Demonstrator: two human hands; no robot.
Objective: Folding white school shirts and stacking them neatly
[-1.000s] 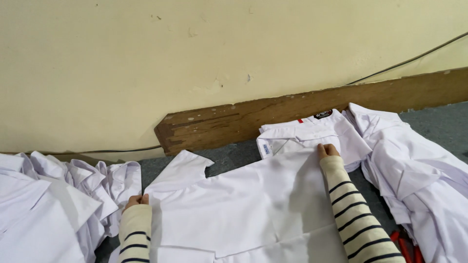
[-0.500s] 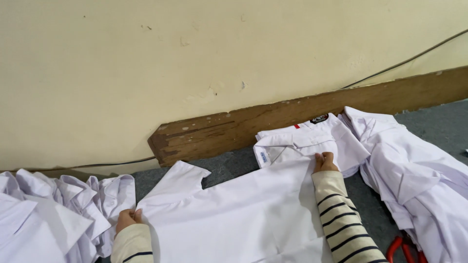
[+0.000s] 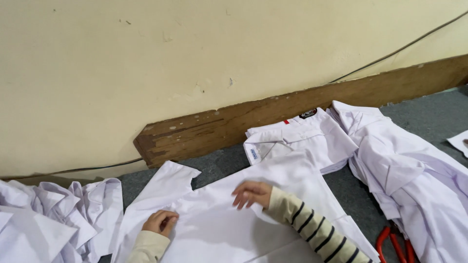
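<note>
Partly, both arms are cut off by the lower edge, and only the striped sleeve (image 3: pixel 317 231) shows well. The red handles (image 3: pixel 396 243) at the bottom right are half hidden under cloth, so I cannot tell what tool it is. The floor (image 3: pixel 414 109) is grey carpet, meeting a worn wooden skirting board (image 3: pixel 219 129) and a cream wall (image 3: pixel 195 48). The white shirt (image 3: pixel 243 229) lies flat and spread on the floor, collar toward the wall. The left hand (image 3: pixel 160 222) rests on it with fingers curled, gripping nothing that I can see; the right hand (image 3: pixel 252 193) lies open on the cloth. More white garments are piled at left (image 3: pixel 53 219) and right (image 3: pixel 409 165).
</note>
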